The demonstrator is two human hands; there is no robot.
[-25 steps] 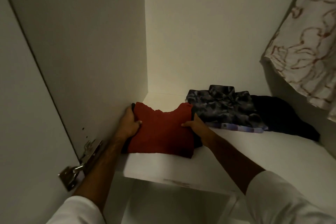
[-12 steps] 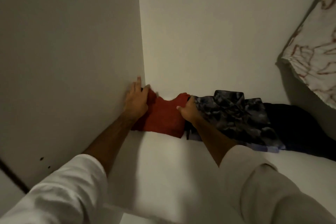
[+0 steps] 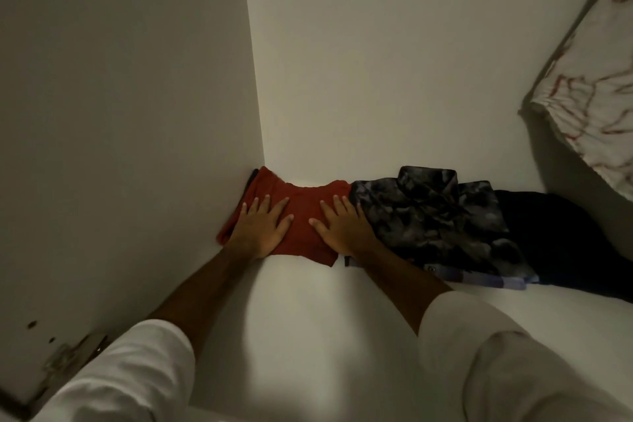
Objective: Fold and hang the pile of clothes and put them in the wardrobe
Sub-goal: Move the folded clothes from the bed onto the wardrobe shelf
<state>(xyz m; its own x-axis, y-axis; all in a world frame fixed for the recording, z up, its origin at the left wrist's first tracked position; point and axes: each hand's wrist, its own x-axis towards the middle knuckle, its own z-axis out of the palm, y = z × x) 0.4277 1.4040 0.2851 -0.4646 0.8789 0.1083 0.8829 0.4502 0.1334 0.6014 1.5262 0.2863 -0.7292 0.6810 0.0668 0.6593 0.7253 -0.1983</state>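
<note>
My left hand (image 3: 262, 228) lies flat on the folded red garment (image 3: 301, 216) just left of the frame's centre, fingers straight and spread, pressing down on the cloth; my right hand (image 3: 344, 226) lies flat beside it on the garment's right part, fingers likewise straight, its outer edge against the dark patterned shirt (image 3: 435, 219); neither hand curls round anything; the red garment sits on the white shelf (image 3: 308, 319) in the wardrobe's back left corner, its left edge touching the side wall (image 3: 137, 113) and its far edge near the back wall (image 3: 376, 62); the patterned shirt lies folded just right of it, touching it, and a black garment (image 3: 561, 243) lies further right, at the frame's right side; a white cloth with red lines (image 3: 596, 86) hangs at the upper right; my white sleeves (image 3: 130, 373) fill the lower corners; a metal hinge (image 3: 68, 356) shows at the lower left.
</note>
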